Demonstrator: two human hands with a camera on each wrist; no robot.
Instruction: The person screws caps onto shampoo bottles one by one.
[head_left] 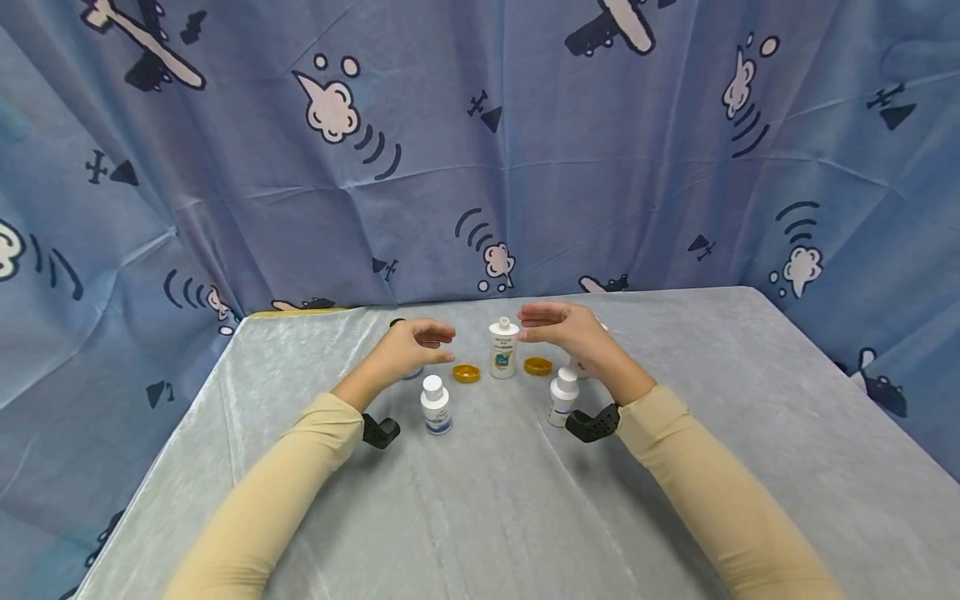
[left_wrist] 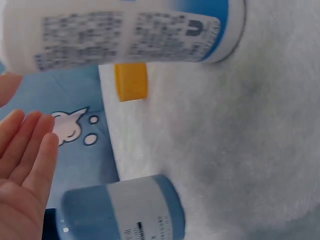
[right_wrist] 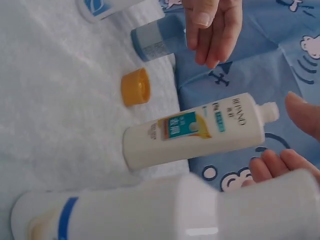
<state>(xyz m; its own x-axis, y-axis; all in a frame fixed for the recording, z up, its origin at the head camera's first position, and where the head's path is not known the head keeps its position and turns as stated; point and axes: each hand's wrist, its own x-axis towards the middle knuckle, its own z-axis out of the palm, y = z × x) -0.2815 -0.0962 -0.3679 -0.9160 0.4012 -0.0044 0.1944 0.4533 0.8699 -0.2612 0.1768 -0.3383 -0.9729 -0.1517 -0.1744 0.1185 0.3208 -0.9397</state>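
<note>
An upright white pump-necked bottle (head_left: pixel 502 348) with no cap stands at the table's far middle; its coloured label shows in the right wrist view. My left hand (head_left: pixel 417 343) hovers to its left, empty, fingers extended and thumb apart. Close by its neck on the right is my right hand (head_left: pixel 564 329), with nothing between fingers and thumb. Two orange round caps (head_left: pixel 466 373) lie on either side of the bottle. Under my left hand, a blue bottle (left_wrist: pixel 137 210) is mostly hidden in the head view. Another white bottle (head_left: pixel 580 369) is partly covered by my right hand.
Nearer me stand two small white capped bottles, one at the left (head_left: pixel 436 407) and one by my right wrist (head_left: pixel 562 400). A pale cloth covers the table (head_left: pixel 480 517). A blue patterned curtain (head_left: pixel 435 192) hangs behind its far edge.
</note>
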